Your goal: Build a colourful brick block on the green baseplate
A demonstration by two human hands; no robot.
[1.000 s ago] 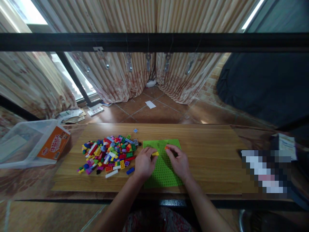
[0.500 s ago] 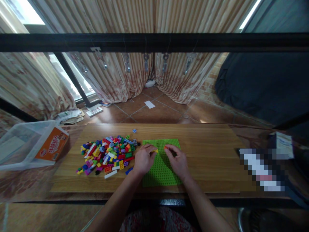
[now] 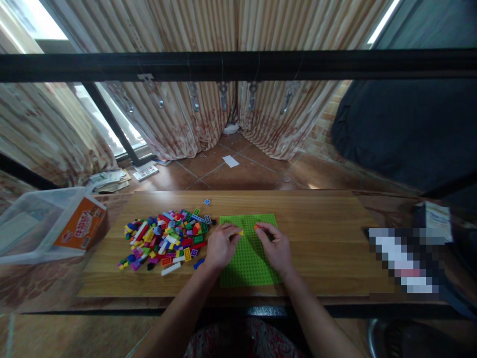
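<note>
My left hand (image 3: 222, 244) is closed over the left part of a green studded baseplate (image 3: 249, 271), pinching a small yellow toy brick (image 3: 240, 232) at its fingertips. Across from it, my right hand (image 3: 275, 244) is closed over the plate's right part. Between its thumb and forefinger sits a small orange brick (image 3: 257, 226), mostly covered by the fingers. The two bricks are apart, with bare green studs between them. Whether either brick touches the plate I cannot tell. Just left of my left hand spreads a pile of mixed coloured bricks (image 3: 169, 236).
The wooden board (image 3: 316, 248) carries pile and baseplate. At the left stands a clear plastic bin (image 3: 33, 223) with an orange label. Blurred-out items (image 3: 404, 263) lie at the right. A dark bar (image 3: 238, 66) crosses the view in front of the curtains (image 3: 194, 30).
My right hand has shifted very slightly to the right with the orange brick. My left hand and the yellow brick stay nearly in place.
</note>
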